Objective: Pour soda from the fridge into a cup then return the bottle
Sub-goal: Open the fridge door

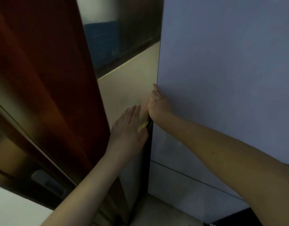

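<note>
Head view, single frame, dim light: fridge door [230, 79], pale blue-grey, fills the right half and looks shut or nearly so; a dark seam runs down its left edge. Soda bottle: not in view, presumably inside the fridge. Cup: not in view. Progress, as judged: no bottle out, nothing poured, so the task appears to stand at its first step, opening the door; fetching, pouring and returning the bottle all remain. It could equally be the final closing, which this frame cannot rule out. Right hand [158, 105]: arm extended forward, fingers curled round the door's left edge, fingertips hidden behind it, thumb lying up along the door face, gripping the edge. Left hand [129, 126]: arm extended, fingers straight and together, palm flat near the seam beside the cream wall panel [129, 88]; holds nothing. Dark reddish-brown wooden panel [42, 79] at left.
</note>
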`<action>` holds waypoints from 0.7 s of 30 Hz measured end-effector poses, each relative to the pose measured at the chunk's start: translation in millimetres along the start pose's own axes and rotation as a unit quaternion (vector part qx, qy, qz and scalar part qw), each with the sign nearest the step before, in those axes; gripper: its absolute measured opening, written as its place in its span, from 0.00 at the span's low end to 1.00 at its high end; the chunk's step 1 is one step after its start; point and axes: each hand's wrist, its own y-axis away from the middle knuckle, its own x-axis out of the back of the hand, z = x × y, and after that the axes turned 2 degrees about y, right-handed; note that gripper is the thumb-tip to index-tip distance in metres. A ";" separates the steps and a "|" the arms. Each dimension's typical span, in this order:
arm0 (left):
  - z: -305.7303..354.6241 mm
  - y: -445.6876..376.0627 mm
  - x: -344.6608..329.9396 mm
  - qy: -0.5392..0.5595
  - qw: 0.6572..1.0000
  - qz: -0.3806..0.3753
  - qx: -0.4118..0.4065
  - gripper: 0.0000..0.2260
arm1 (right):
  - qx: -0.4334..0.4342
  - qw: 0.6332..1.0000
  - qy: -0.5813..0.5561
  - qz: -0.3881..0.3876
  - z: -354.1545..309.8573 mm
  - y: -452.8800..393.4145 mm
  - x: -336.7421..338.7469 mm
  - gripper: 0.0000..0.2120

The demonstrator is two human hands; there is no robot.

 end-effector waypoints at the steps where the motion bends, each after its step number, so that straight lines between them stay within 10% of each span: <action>1: -0.2 1.8 -0.3 0.007 1.000 0.004 -0.007 0.31 | -0.020 1.000 -0.001 -0.001 0.0 1.4 0.2 0.21; 9: -5.1 28.3 3.7 0.064 0.996 0.003 -0.056 0.27 | 0.004 0.978 0.205 -0.033 -15.0 17.5 32.7 0.18; 14: -17.9 51.3 18.4 0.120 0.989 0.015 -0.087 0.25 | 0.001 0.998 0.057 -0.012 -39.5 43.3 17.2 0.17; 21: -31.5 68.5 46.7 0.217 0.963 -0.023 -0.157 0.24 | 0.064 0.981 0.182 0.031 -56.0 122.0 52.7 0.23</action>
